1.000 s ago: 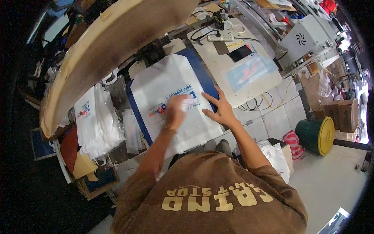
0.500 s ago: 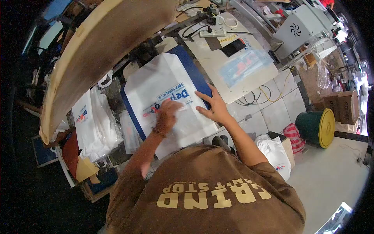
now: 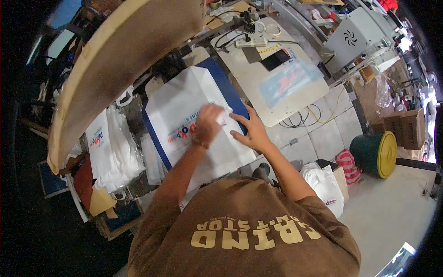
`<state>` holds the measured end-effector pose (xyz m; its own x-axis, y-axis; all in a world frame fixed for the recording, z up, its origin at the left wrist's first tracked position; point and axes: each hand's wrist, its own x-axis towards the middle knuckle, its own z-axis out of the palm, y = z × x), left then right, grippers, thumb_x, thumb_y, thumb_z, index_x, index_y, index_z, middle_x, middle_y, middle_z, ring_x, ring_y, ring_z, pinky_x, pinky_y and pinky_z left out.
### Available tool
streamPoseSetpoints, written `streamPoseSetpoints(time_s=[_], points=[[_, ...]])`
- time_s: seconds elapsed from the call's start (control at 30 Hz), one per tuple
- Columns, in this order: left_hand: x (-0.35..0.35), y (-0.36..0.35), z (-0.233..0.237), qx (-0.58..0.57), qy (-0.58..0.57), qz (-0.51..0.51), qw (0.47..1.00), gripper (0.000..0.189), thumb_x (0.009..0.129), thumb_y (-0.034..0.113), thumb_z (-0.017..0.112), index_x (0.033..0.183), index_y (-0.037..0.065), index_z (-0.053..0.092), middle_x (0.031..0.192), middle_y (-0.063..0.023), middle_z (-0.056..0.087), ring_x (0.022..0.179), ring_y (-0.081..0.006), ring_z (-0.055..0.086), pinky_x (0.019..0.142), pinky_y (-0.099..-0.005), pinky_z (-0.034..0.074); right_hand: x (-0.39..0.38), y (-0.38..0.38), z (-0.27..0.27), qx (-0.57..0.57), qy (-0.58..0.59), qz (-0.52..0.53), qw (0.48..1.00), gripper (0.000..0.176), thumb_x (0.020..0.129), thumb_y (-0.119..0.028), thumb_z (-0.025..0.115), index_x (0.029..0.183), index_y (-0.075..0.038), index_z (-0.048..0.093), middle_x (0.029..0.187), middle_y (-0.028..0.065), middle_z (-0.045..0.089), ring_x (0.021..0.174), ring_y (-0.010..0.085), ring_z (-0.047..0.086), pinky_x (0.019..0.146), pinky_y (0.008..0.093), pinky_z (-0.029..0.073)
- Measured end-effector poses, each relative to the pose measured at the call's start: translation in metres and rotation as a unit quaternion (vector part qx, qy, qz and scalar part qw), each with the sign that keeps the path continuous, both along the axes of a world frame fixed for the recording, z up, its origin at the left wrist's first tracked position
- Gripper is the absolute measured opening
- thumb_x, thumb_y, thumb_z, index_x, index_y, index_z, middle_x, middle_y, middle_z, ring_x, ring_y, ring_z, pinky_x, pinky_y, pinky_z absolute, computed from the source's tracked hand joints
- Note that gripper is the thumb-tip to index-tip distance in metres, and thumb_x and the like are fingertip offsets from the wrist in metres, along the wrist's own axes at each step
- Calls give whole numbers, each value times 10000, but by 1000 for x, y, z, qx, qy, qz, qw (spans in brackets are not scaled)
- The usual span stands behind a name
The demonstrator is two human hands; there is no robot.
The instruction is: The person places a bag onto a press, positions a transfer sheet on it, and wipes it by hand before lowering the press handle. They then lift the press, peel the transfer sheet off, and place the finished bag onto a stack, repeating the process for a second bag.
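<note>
A white bag [image 3: 182, 99] with blue and red print lies flat on a dark blue board [image 3: 227, 87] in front of me. My left hand [image 3: 207, 123] is over the print, curled and blurred by motion. A small whitish bit shows by its fingertips, too smeared to name. The hand covers part of the lettering. My right hand [image 3: 251, 130] rests at the bag's right edge, thumb and fingers spread, touching the bag and the board. It holds nothing.
Left lies a stack of printed white bags [image 3: 113, 147] in clear plastic. A curved padded panel [image 3: 124, 60] looms at upper left. Beyond the board, a pale tabletop [image 3: 247, 87] carries a power strip [image 3: 251, 42] and a phone [image 3: 276, 60]. A green bin [image 3: 367, 150] stands right.
My left hand has moved up and to the right across the print, uncovering its lower left part. My right hand stays almost where it was at the bag's edge.
</note>
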<state>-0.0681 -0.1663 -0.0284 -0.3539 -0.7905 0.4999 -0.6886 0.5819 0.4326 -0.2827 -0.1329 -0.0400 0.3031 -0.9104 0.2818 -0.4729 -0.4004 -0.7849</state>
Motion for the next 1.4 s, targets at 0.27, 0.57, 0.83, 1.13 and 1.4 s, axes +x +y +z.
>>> streamPoseSetpoints(time_s=[0.27, 0.57, 0.83, 1.13, 1.4], points=[[1, -7, 12, -14, 19, 101, 995, 404, 654, -95, 600, 1023, 36, 703, 991, -125, 653, 952, -367, 589, 876, -455, 480, 0, -2, -1, -17, -7, 12, 1000, 542, 781, -352, 810, 1287, -218, 665, 1474, 294, 416, 1271, 491, 518, 1032, 514, 474], [16, 4, 4, -35, 22, 200, 979, 376, 621, -95, 650, 965, 40, 715, 985, -141, 651, 990, -375, 598, 888, -473, 483, 3, 1, 2, 32, 6, -2, 999, 540, 783, -331, 815, 1291, -216, 674, 1500, 279, 417, 1305, 470, 518, 1025, 494, 492], [100, 43, -23, -87, 18, 262, 961, 430, 561, -72, 707, 967, 68, 710, 942, -114, 658, 944, -340, 617, 872, -436, 507, 3, 2, 2, 34, 8, 1, 999, 548, 778, -347, 818, 1295, -239, 670, 1498, 284, 403, 1284, 477, 531, 1014, 498, 500], [-10, 40, -1, -19, 44, 206, 977, 332, 682, -79, 649, 973, 65, 717, 1000, -121, 676, 1024, -354, 621, 924, -464, 497, 2, 0, 2, -9, 22, 15, 1000, 637, 734, -364, 878, 1311, -204, 660, 1518, 279, 392, 1343, 458, 496, 1047, 480, 481], [117, 78, -8, -54, -22, 361, 931, 326, 624, -12, 773, 922, 109, 718, 889, -92, 674, 906, -320, 649, 838, -450, 506, 5, 4, 5, 40, 10, 20, 999, 643, 730, -379, 866, 1312, -202, 655, 1504, 299, 391, 1358, 484, 456, 1076, 510, 444]])
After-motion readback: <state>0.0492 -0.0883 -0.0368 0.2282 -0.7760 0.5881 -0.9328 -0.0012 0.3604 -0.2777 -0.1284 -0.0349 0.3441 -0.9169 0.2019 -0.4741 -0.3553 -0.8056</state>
